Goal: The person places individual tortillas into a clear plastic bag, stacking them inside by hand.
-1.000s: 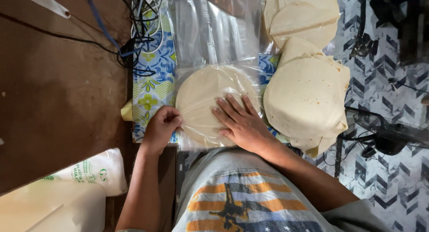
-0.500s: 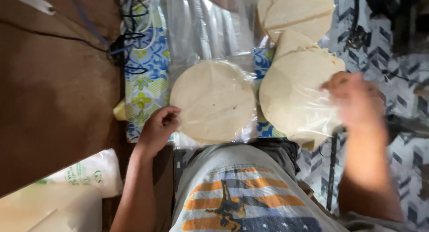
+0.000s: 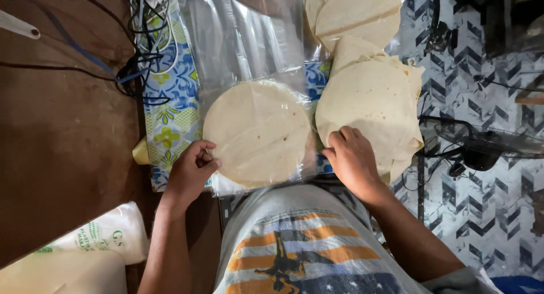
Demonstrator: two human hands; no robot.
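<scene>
A round pale flatbread (image 3: 258, 132) lies inside a clear plastic bag (image 3: 249, 56) on a patterned cloth. My left hand (image 3: 190, 172) pinches the bag's near left edge beside the flatbread. To the right lies a loose stack of flatbreads (image 3: 374, 101). My right hand (image 3: 351, 161) rests on that stack's near left edge, fingers curled on the top flatbread. More flatbreads (image 3: 354, 13) lie further back.
A blue, green and white patterned cloth (image 3: 170, 101) covers the table. Tangled black and blue cables (image 3: 141, 56) lie at the back left on a brown surface (image 3: 62, 130). A white plastic bag (image 3: 96, 237) sits near left. A dark fan (image 3: 487, 147) stands right on chevron flooring.
My right hand left the bagged flatbread, swung right, and now rests on the stack of flatbreads. My left hand stayed at the bag's left edge.
</scene>
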